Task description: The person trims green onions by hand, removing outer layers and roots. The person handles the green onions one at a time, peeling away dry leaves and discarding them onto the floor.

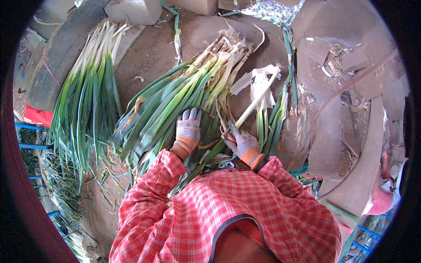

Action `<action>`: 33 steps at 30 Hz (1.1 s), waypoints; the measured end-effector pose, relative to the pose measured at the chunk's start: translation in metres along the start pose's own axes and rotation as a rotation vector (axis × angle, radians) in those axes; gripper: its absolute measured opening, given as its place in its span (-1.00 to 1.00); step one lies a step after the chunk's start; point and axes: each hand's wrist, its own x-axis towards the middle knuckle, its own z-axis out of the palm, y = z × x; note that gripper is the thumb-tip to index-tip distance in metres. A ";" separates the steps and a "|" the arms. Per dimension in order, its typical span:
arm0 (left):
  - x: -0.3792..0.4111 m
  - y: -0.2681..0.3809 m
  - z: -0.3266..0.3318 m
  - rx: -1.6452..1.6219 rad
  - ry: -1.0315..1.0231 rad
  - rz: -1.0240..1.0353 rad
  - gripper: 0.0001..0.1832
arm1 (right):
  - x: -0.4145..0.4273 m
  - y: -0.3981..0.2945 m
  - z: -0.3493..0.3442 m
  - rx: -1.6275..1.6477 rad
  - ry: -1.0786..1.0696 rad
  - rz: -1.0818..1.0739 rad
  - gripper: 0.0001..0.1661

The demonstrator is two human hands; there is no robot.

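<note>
My left hand (188,130), in a grey and orange work glove, lies on the leaves of a heap of leeks or large green onions (184,88). Whether its fingers grip any leaves cannot be made out. My right hand (246,144), gloved alike, is closed on a pair of scissors (227,133) with reddish handles; their blades point up towards the heap. A single trimmed stalk (258,100) with a white shank slants past the right fingertips, its root end away from me. The heap's roots are brown and soil-covered, also pointing away.
Cleaner stalks (93,69) lie at the left by a worn board (59,65). White peeled skins (261,87) and loose leaves (286,98) are on the right of the brown work surface (144,65). Flattened cardboard (338,138) lies farther right. Another person's arm (378,184) shows at the right rim.
</note>
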 end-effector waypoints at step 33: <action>0.069 0.020 0.008 0.285 -0.143 -0.041 -0.52 | 0.260 0.130 -0.020 -0.010 0.286 0.120 -0.31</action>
